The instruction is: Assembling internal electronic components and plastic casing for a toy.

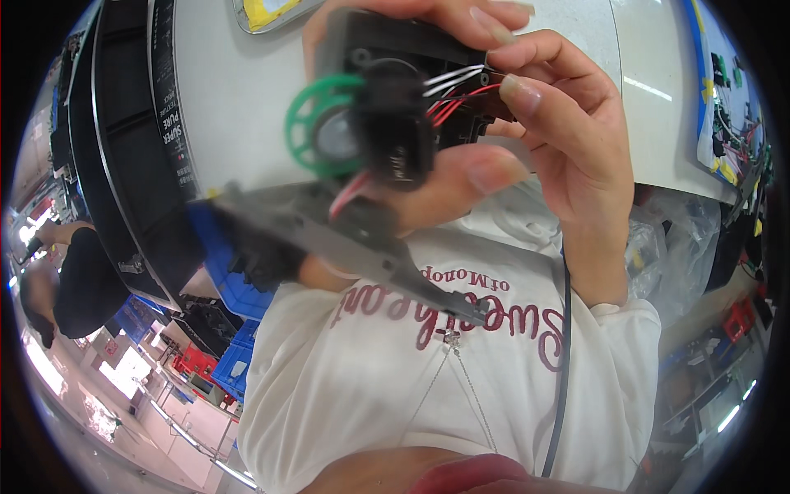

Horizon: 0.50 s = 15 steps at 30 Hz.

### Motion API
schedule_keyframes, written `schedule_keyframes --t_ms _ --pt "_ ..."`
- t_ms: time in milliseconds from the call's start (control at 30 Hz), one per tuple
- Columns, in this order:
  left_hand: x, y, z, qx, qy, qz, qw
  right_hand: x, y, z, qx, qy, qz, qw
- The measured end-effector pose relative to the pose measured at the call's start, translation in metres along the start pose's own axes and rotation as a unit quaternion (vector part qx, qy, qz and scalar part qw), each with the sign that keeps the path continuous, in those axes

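two hands are engaged. the left hand wraps the black housing, raised in front of the worktop; the right hand is half curled, fingertips at the white wires, pinch not confirmable. judged risks: a tug could strain thin leads; a loosened hold could drop the housing. worktop room shows either side, bounded by a dark case left, a blue-edged tray right.

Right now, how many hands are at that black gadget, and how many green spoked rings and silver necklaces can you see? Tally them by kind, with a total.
Hands (left hand, right hand): 2
Green spoked ring: 1
Silver necklace: 1
Total: 4
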State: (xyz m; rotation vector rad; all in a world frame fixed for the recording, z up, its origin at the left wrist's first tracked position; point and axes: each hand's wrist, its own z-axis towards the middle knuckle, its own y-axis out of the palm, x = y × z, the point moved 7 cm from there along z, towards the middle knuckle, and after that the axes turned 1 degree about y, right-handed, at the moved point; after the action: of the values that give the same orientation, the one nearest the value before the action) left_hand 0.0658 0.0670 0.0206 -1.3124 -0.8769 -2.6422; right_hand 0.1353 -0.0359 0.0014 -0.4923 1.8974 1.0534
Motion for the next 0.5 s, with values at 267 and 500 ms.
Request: schedule_keyframes --t_ms 267,500 --pt "0.007 0.008 0.002 -0.113 -0.046 0.052 0.991 0.003 -0.003 0.001 0.045 -0.01 0.044 0.998" --pt "0.006 0.014 -0.007 -0.091 -0.054 0.051 0.993 -0.017 -0.023 0.005 0.002 -0.098 -0.024 0.995"
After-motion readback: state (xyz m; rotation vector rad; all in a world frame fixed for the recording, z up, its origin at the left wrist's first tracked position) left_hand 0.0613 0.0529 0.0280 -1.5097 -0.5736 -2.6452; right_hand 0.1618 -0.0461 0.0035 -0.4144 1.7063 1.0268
